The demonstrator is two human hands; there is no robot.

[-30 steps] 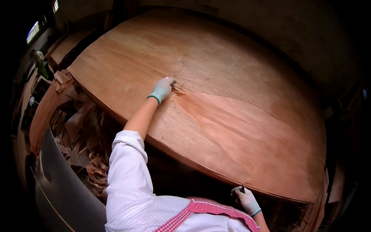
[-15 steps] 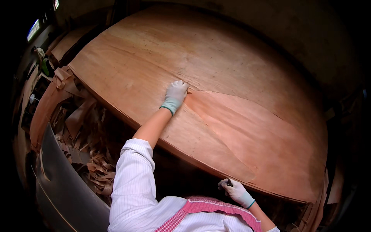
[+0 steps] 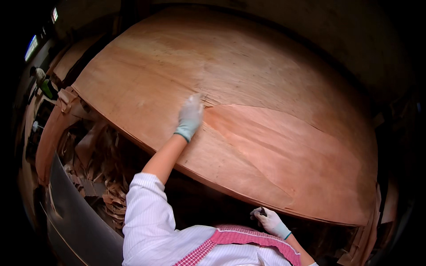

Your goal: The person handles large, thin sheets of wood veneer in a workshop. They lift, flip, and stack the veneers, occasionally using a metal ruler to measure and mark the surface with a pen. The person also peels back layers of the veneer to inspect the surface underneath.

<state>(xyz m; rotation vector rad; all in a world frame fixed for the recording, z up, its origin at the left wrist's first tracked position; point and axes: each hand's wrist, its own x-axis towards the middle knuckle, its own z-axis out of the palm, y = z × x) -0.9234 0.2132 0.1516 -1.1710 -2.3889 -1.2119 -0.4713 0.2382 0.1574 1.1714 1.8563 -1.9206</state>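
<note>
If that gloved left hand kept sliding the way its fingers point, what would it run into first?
The left hand lies flat on the big veneer sheet, fingers pointing up the board. Ahead shows only more bare veneer up to the far edge, though depth is hard to judge.

table [image 3: 111, 93]: broad, covered by a large sheet of reddish-brown veneer [image 3: 248, 62] that spans nearly the whole surface; edges bowed by the lens. a second, smoother veneer piece [image 3: 284, 155] lies on top toward the right and near side, its ragged upper edge running from mid-sheet out to the right. gloved left hand [image 3: 190, 116] lies flat on the sheets at the point of that edge. near edge of the stack shows thin layered sheets. below the left near edge, a heap of veneer scraps [image 3: 104, 177] lies on the floor beside a grey metal panel [image 3: 75, 221].
</note>
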